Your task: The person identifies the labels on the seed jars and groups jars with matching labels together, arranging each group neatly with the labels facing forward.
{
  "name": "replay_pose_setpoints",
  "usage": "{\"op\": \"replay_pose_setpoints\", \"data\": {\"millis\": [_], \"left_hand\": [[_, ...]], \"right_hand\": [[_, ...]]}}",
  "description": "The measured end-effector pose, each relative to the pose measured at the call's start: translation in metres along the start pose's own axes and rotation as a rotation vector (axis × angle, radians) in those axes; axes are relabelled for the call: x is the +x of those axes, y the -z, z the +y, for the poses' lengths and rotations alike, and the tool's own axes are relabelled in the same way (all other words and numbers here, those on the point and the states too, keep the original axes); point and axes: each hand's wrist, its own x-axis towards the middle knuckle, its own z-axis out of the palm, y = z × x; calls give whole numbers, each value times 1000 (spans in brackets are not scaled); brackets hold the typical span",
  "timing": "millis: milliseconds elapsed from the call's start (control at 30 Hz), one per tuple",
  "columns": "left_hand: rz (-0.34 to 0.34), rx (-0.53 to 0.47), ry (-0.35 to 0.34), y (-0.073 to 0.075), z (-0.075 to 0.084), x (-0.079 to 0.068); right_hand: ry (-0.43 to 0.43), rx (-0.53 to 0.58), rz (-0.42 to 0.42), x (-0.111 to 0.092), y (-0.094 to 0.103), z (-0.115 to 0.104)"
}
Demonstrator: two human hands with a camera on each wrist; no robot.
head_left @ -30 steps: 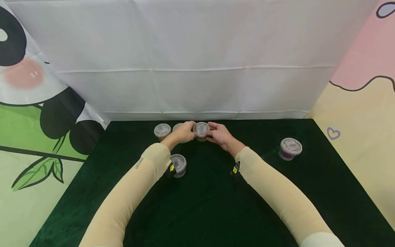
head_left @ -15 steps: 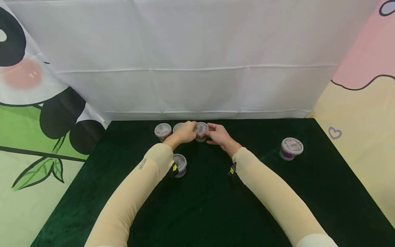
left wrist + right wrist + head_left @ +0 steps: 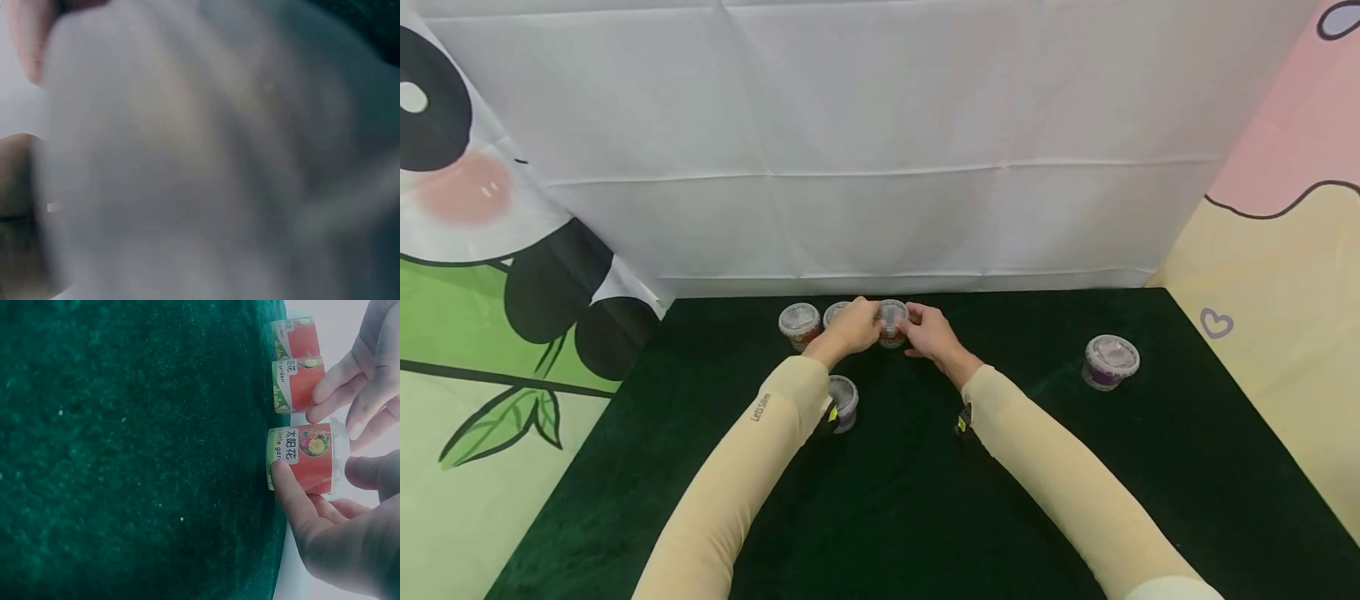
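Note:
A small lidded plastic cup (image 3: pixel 892 323) with a red label stands at the back of the green cloth. My right hand (image 3: pixel 934 335) grips it from the right, the fingers on its side and the thumb by the lid, as the right wrist view shows. My left hand (image 3: pixel 853 325) holds the same cup from the left, with a fingertip at the lid's rim. Left of it are two similar cups, one (image 3: pixel 835 312) partly behind my left hand and another (image 3: pixel 800 323) farther left. In the right wrist view the held cup (image 3: pixel 306 456) is upright, its label reading "little garden".
A purple-bottomed lidded cup (image 3: pixel 1111 362) stands at the right. Another lidded cup (image 3: pixel 844 402) is beside my left wrist, partly hidden. A white cloth wall (image 3: pixel 880 225) rises behind the table's back edge. A blurred pale shape (image 3: pixel 156 175) fills most of the left wrist view.
Both hands stay at the same cup. My right hand and forearm have shifted slightly left and my left forearm slightly right. More of the cup's red side shows now.

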Motion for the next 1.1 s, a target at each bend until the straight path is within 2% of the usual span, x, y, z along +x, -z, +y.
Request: {"op": "replay_pose_setpoints", "data": {"millis": [333,800,1100], "left_hand": [[-7,-4,32,-2,2,-3],[15,-24,0,2,0,-5],[-17,-33,19,4,5,-7]], "right_hand": [[-9,4,-7,-1,-1,1],[3,33,-19,-2,-1,0],[-1,31,-27,-4,2,1]]}}
